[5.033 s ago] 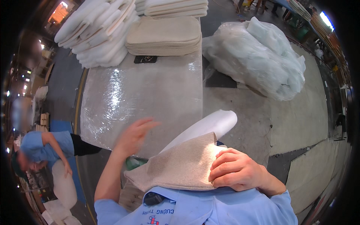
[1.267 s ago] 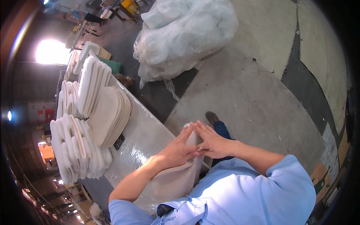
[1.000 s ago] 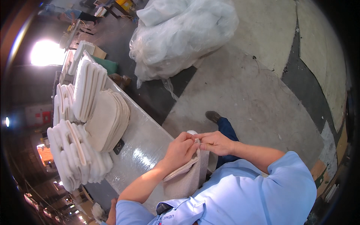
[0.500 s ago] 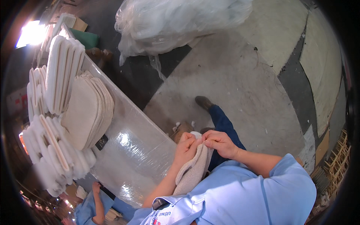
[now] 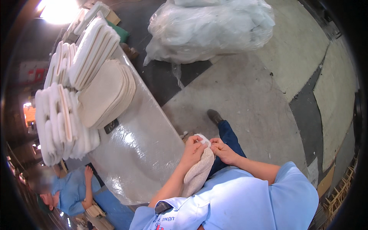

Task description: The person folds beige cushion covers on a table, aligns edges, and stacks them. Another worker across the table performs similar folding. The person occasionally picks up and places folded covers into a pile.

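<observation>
A beige textured fabric piece (image 5: pixel 200 172) hangs in front of my body, with white fluffy padding (image 5: pixel 204 140) showing at its upper end. My left hand (image 5: pixel 193 150) pinches the left side of that end, fingers bent over the edge. Close by on the right, my right hand (image 5: pixel 225 151) is closed on the same edge between thumb and fingers. The lower part of the fabric lies against my left forearm and shirt.
On the left, a plastic-covered table (image 5: pixel 149 134) bears stacked beige pads (image 5: pixel 105 92), folded white padding (image 5: pixel 57 122) and a small black object (image 5: pixel 111 126). A large clear bag of white stuff (image 5: pixel 211 32) lies on the floor ahead. Another person (image 5: pixel 73 191) sits at lower left.
The view has shifted, so the table and bag sit farther right and the other person shows more. Both hands stay on the fabric end; more white padding shows between them.
</observation>
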Demonstrator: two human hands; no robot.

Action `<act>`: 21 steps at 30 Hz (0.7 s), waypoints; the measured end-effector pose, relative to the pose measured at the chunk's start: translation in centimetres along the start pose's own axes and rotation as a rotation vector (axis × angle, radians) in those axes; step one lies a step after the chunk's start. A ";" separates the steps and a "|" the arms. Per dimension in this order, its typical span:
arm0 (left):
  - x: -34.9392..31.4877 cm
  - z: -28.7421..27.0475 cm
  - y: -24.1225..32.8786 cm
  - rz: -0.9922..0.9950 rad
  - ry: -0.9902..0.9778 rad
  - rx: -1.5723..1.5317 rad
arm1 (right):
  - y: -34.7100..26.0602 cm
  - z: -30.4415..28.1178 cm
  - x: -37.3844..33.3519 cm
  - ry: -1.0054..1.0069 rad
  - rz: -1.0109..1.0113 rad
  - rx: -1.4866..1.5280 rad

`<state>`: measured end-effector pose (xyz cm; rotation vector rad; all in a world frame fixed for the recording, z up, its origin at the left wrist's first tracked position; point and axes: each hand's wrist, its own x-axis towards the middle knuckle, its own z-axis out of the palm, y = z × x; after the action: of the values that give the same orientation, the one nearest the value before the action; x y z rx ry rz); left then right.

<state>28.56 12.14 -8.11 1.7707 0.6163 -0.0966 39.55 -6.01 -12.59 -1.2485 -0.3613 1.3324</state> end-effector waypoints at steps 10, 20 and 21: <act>-4.9 -3.0 -1.3 -0.126 0.009 -0.092 | -2.1 8.1 -2.2 0.320 0.062 0.156; -0.2 -3.4 0.7 -0.207 -0.404 0.214 | -0.2 8.1 -1.4 0.348 0.340 0.711; 0.1 -3.4 0.5 -0.251 -0.395 0.236 | -0.6 8.3 -0.7 0.385 0.350 0.716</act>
<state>28.06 15.21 -6.66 1.8226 0.5498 -0.6994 32.98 -2.68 -8.73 -0.9345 0.5899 1.2997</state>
